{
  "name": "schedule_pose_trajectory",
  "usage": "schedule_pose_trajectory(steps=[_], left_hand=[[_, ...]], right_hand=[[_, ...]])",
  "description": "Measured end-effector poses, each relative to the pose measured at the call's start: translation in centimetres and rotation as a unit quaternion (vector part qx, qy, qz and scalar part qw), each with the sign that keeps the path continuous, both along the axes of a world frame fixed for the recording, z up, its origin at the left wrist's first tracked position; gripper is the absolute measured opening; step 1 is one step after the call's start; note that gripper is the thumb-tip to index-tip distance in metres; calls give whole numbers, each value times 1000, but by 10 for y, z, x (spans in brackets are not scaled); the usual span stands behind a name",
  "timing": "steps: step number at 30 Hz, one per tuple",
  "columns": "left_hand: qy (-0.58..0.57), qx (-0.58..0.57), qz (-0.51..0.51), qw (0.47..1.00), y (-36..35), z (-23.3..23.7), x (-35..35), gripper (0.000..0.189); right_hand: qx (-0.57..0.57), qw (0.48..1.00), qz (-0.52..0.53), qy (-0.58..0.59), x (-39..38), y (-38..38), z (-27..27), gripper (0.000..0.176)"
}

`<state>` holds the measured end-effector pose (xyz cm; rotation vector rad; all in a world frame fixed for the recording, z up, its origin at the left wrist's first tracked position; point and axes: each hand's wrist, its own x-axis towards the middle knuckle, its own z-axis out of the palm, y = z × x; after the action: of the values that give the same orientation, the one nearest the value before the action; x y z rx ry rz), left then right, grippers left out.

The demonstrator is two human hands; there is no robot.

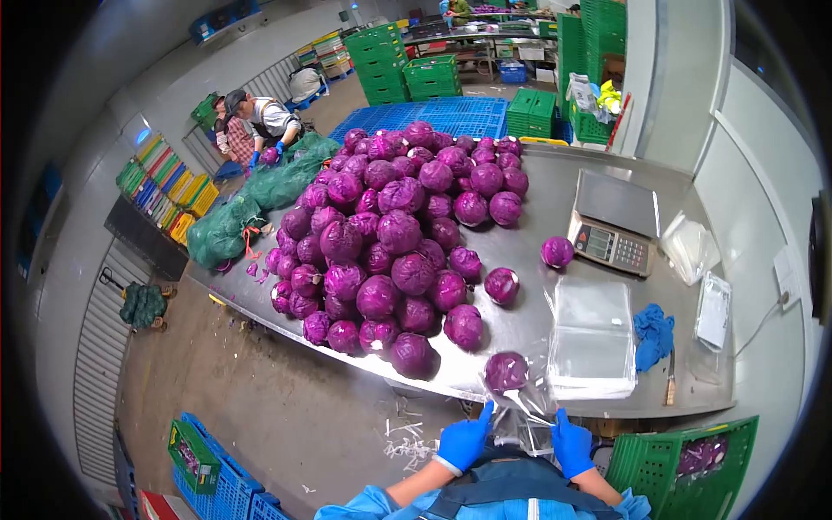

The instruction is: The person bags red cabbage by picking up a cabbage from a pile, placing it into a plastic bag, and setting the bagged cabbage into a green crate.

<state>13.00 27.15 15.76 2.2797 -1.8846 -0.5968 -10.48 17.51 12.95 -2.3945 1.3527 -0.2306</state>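
My left hand (465, 440), in a blue glove, pinches the left side of a clear plastic bag (523, 423) at the table's front edge. My right hand (572, 442), also gloved in blue, grips the bag's right side. Between and just beyond my hands, a red cabbage (507, 372) sits with clear film around it. A large heap of red cabbages (401, 232) covers the middle of the metal table (607, 163). A stack of clear bags (593, 334) lies right of the wrapped cabbage.
A scale (614, 227), a blue cloth (653, 336) and a knife (671, 381) lie at the right. Green net sacks (224, 232) rest at the table's left end, near a co-worker (267, 120). A green crate (685, 468) stands by my right arm.
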Motion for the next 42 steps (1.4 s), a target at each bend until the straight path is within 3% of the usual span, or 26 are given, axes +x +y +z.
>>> schedule_pose_trajectory(steps=[2,3,6,8,10,12,14,16,17,20,23,26,27,28,29,30,31,32,35,38,42], left_hand=[[63,38,82,994,3,11,-4,71],[63,48,47,996,18,-37,6,64],[50,27,43,997,30,-16,11,64],[27,32,85,995,32,-1,10,71],[172,27,137,975,41,-28,14,65],[377,-11,143,915,68,-122,33,58],[471,-34,185,862,62,-80,21,58],[561,11,277,780,51,-38,11,58],[594,22,303,745,51,-31,8,59],[654,61,362,661,52,-25,-2,61],[708,54,357,607,52,-37,6,61],[680,73,355,637,58,-44,13,59],[690,77,359,623,57,-33,13,58],[701,80,365,607,54,-20,12,57],[764,91,340,541,55,-19,14,56],[777,101,350,514,53,-13,11,55],[771,98,358,518,53,-17,9,55],[764,93,362,526,53,-22,7,55],[798,66,372,469,54,-32,6,55],[846,80,359,387,59,-41,12,56],[745,31,319,585,56,-33,10,60]], right_hand=[[29,999,2,-25,-5,5,-5,51],[60,998,10,-30,-7,8,-2,55],[33,997,71,-25,-22,19,-5,56],[109,993,45,11,-30,20,1,53],[42,998,47,-20,-32,21,6,47],[68,994,68,-61,-38,16,11,45],[26,997,75,3,-36,15,25,41],[-157,983,76,-61,-13,13,64,30],[-134,978,136,-85,1,17,73,24],[-49,947,256,-186,53,44,52,11],[31,951,294,-89,90,57,14,11],[23,888,406,-212,73,55,14,15],[62,894,423,-132,63,56,27,18],[59,917,379,-106,57,57,30,18],[54,936,338,-78,52,56,31,19],[49,953,296,-49,48,57,34,19],[23,952,287,-104,52,54,48,20],[29,951,292,-94,61,56,48,19],[68,956,285,-29,101,62,41,14],[130,933,331,-51,108,58,32,15],[164,871,449,-111,68,43,61,15]])
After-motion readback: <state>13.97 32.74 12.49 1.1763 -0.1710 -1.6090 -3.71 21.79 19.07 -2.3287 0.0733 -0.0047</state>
